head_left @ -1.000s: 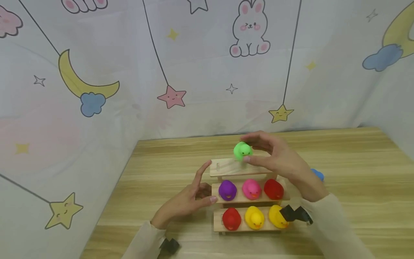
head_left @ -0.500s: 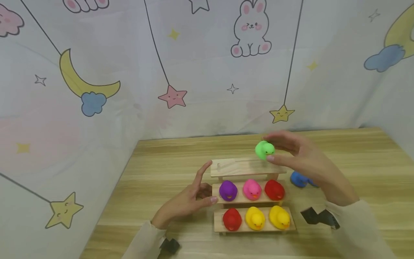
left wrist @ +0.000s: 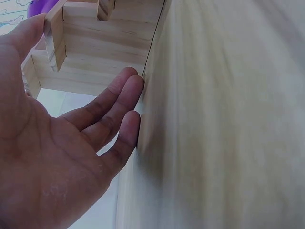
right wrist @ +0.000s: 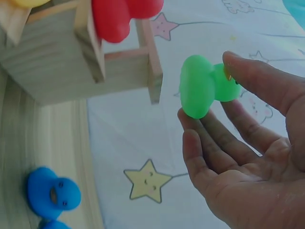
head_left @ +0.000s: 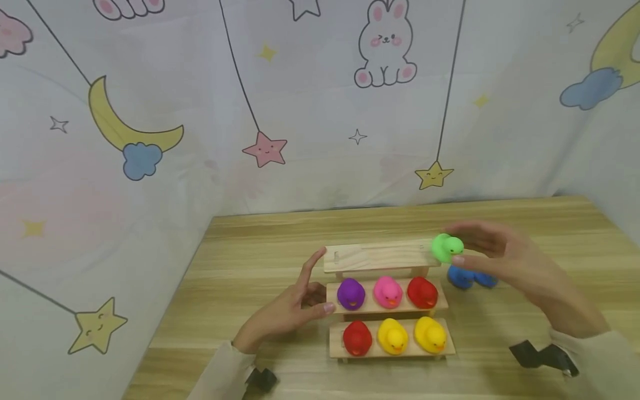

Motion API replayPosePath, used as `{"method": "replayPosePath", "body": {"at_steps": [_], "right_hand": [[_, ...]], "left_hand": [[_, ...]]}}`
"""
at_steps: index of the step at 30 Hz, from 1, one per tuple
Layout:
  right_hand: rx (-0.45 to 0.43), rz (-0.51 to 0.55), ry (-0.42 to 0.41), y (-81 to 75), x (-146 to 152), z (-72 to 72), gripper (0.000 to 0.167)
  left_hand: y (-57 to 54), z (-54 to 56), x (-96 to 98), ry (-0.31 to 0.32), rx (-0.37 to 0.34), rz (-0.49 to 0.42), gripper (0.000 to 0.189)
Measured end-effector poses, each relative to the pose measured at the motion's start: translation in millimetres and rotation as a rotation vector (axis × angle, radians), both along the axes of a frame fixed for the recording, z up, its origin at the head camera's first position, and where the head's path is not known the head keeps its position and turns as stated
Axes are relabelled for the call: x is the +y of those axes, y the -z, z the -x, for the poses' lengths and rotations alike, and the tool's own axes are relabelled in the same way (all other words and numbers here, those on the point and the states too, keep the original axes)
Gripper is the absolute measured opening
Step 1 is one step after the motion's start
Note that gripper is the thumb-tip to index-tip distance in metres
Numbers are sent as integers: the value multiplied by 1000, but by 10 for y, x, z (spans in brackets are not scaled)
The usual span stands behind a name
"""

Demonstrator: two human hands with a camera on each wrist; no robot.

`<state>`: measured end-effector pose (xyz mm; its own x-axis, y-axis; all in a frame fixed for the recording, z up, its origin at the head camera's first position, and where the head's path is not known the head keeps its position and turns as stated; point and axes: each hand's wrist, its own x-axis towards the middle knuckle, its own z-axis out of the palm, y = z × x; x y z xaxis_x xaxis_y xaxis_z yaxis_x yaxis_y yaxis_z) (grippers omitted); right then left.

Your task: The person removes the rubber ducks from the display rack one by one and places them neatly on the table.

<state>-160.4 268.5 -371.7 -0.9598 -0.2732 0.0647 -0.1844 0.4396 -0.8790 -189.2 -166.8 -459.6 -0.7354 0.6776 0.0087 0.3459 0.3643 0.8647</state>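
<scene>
A green rubber duck (head_left: 443, 248) is pinched between the thumb and fingers of my right hand (head_left: 515, 266), just off the right end of the top shelf in the head view. The right wrist view shows the green duck (right wrist: 197, 87) apart from the wood. My left hand (head_left: 287, 314) is at the left side of the wooden tiered stand (head_left: 382, 256), its index fingertip at the top shelf's end and its thumb at the middle shelf. In the left wrist view the other fingers of the left hand (left wrist: 71, 138) reach down to the tabletop.
On the middle shelf sit a purple duck (head_left: 351, 294), a pink duck (head_left: 388, 292) and a red duck (head_left: 422, 293). The bottom shelf bears another red duck (head_left: 357, 338) and two yellow ducks (head_left: 392, 336). Two blue ducks (head_left: 460, 276) lie right of the stand. A patterned cloth (head_left: 320, 111) hangs behind.
My right hand has carried the green duck rightward from above the middle of the top shelf to past its right end, and a little lower. The blue ducks have come into view. My left hand stays put.
</scene>
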Motion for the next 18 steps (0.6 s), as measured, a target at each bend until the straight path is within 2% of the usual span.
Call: {"method": "replayPosePath", "body": {"at_steps": [6,11,18], "right_hand": [[-17,-67,35,110,254,25,52],[-18,-71,18,213,501,120,53],[-1,-80,17,348,798,179,50]], "left_hand": [[-7,-10,2,3,-7,0,106],[-5,7,1,-3,16,19,105],[-12,3,3,-22,4,41,106]]}}
